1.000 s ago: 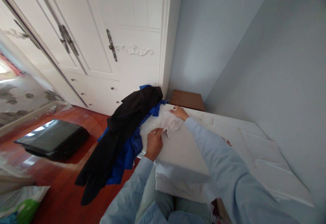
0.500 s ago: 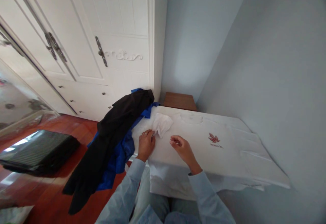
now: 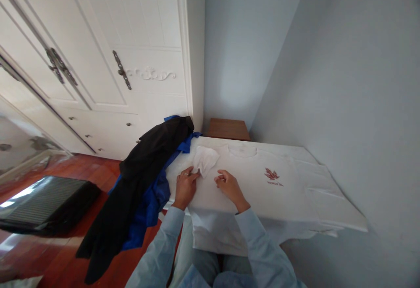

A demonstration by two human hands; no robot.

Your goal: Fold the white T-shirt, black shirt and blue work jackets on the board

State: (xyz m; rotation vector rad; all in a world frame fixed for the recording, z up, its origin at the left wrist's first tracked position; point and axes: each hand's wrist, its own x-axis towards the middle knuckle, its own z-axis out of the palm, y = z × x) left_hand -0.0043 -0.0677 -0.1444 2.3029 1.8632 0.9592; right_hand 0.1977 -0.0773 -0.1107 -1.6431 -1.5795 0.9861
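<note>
A white T-shirt (image 3: 262,187) with a small red leaf print (image 3: 271,174) lies spread flat on a white surface against the wall. Its left sleeve (image 3: 205,161) is folded in over the body. My left hand (image 3: 186,184) pinches the lower edge of that folded sleeve. My right hand (image 3: 227,183) rests on the shirt just right of it, fingers curled, with nothing visibly held. Both arms wear light blue sleeves.
A black garment (image 3: 144,165) over a blue one (image 3: 154,196) hangs off the left end of the surface. A white wardrobe (image 3: 108,60) stands behind, a brown wooden stand (image 3: 229,129) in the corner, a black slatted object (image 3: 42,200) on the red wood floor.
My right hand came back from the far sleeve edge to the shirt near my left hand. The sleeve now lies folded flat. The view shifted right, showing the leaf print.
</note>
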